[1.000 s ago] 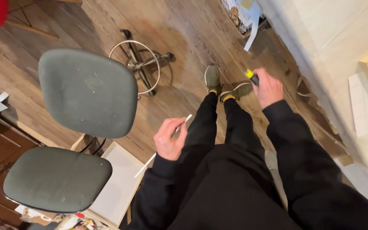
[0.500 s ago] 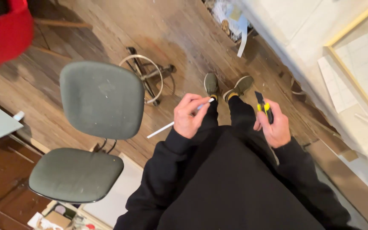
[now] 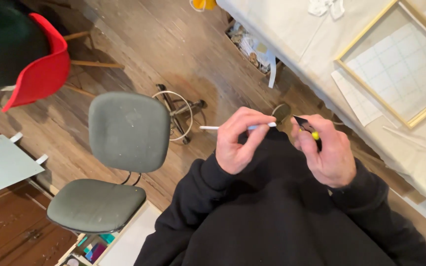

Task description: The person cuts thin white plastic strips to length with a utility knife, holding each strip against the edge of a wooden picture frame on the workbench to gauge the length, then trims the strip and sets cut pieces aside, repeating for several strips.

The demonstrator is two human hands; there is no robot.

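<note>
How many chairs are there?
2: a grey chair left of the left hand, and a red chair at top left, partly hidden.

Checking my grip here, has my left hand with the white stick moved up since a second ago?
Yes: the left hand has risen from the lap, closer to the right hand.

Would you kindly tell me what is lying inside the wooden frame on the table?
Inside the wooden frame lies a pale sheet ruled with a grid, filling it. The frame rests on the cloth-covered table. Whatever lies beneath the sheet is covered, and one corner runs off the picture's edge.
</note>
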